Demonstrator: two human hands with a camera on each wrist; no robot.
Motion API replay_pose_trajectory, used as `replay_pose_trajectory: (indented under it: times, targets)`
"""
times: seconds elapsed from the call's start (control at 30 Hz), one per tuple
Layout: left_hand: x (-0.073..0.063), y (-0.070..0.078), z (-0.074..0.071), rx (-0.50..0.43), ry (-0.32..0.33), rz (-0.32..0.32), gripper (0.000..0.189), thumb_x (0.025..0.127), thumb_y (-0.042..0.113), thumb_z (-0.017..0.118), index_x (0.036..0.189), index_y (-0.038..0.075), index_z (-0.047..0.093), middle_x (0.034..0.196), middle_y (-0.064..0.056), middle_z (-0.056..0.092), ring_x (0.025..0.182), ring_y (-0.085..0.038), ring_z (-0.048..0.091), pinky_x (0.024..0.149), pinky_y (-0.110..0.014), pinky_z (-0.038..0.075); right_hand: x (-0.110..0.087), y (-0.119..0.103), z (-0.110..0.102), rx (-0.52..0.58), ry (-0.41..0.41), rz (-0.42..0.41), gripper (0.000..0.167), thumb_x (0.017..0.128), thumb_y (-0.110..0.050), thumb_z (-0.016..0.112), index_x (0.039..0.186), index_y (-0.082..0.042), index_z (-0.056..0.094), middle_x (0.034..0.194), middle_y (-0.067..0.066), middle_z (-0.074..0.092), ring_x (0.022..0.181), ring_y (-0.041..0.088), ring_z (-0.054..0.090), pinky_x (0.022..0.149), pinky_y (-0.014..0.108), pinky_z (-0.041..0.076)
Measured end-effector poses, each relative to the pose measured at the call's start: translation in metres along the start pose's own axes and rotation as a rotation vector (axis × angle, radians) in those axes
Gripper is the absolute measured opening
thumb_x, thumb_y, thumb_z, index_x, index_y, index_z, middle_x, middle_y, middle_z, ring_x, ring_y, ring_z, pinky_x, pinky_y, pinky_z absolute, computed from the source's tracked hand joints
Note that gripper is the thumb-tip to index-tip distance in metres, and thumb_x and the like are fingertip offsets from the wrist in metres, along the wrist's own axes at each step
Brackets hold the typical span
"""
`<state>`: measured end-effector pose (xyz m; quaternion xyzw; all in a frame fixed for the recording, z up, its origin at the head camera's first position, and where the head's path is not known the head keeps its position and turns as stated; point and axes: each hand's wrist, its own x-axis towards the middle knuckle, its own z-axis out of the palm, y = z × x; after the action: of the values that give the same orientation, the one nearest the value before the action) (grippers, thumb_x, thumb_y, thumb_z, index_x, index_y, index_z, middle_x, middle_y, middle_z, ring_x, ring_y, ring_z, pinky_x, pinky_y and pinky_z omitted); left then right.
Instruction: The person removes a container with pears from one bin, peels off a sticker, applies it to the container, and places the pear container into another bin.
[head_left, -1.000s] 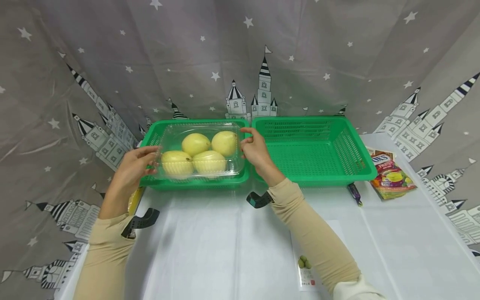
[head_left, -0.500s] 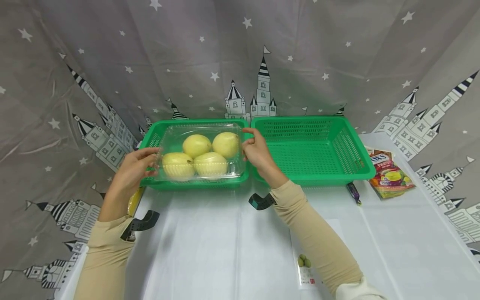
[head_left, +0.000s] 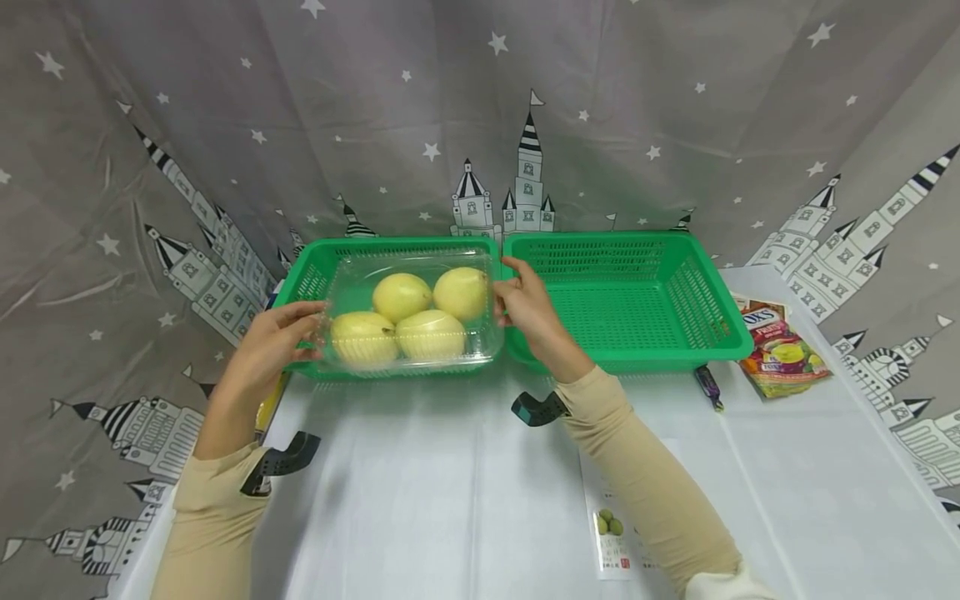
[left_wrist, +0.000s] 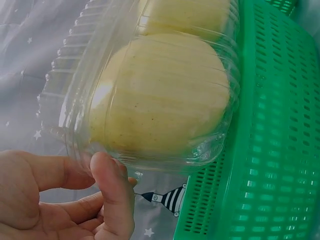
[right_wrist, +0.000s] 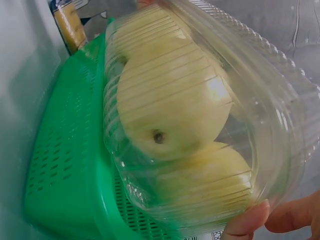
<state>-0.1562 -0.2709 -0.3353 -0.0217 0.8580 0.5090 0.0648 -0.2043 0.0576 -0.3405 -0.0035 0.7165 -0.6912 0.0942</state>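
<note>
A clear plastic clamshell container (head_left: 480, 350) with several pale yellow fruits (head_left: 401, 297) inside is held over the left green basket (head_left: 303, 271). At its left end, my left hand (head_left: 266, 346) pinches the edge between thumb and fingers, as the left wrist view confirms. My right hand (head_left: 534, 312) grips the opposite end; in the right wrist view only its fingertips and thumb show, at the rim. The container looks slightly tilted, raised above the basket rim. One fruit (right_wrist: 172, 100) shows a dark stem spot in the right wrist view.
A second green basket (head_left: 720, 357) stands to the right. Beside it lie a Fox's candy bag (head_left: 783, 354) and a small purple-wrapped sweet (head_left: 708, 387). A packet with green fruit printed on it (head_left: 611, 533) lies by the right sleeve. A yellow package (head_left: 267, 404) shows behind my left wrist.
Both hands have shifted a little to the right and towards me, carrying the container of fruits with them. The baskets have stayed in place.
</note>
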Motion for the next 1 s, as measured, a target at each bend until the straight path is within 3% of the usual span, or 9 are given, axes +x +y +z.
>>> replay_pose_trajectory:
  times: [0.37, 1.0]
  targets:
    - [-0.0015, -0.0034, 0.0044, -0.007, -0.006, 0.004, 0.053, 0.109, 0.028, 0.039, 0.154, 0.000, 0.035, 0.103, 0.019, 0.055, 0.088, -0.004, 0.058, 0.071, -0.019, 0.058, -0.0043, 0.0015, -0.0050, -0.012, -0.028, 0.002, 0.052, 0.108, -0.024, 0.046, 0.157, -0.014, 0.031, 0.078, 0.000, 0.051, 0.062, 0.011, 0.050, 0.057, 0.021, 0.049]
    - [-0.0075, -0.0025, 0.0029, -0.019, -0.013, 0.008, 0.052, 0.109, 0.029, 0.041, 0.152, 0.000, 0.040, 0.102, 0.020, 0.058, 0.089, -0.009, 0.060, 0.072, -0.021, 0.059, -0.0082, 0.0035, -0.0062, 0.020, -0.025, 0.015, 0.053, 0.107, -0.031, 0.048, 0.155, -0.014, 0.033, 0.085, 0.001, 0.052, 0.060, 0.009, 0.050, 0.055, 0.020, 0.048]
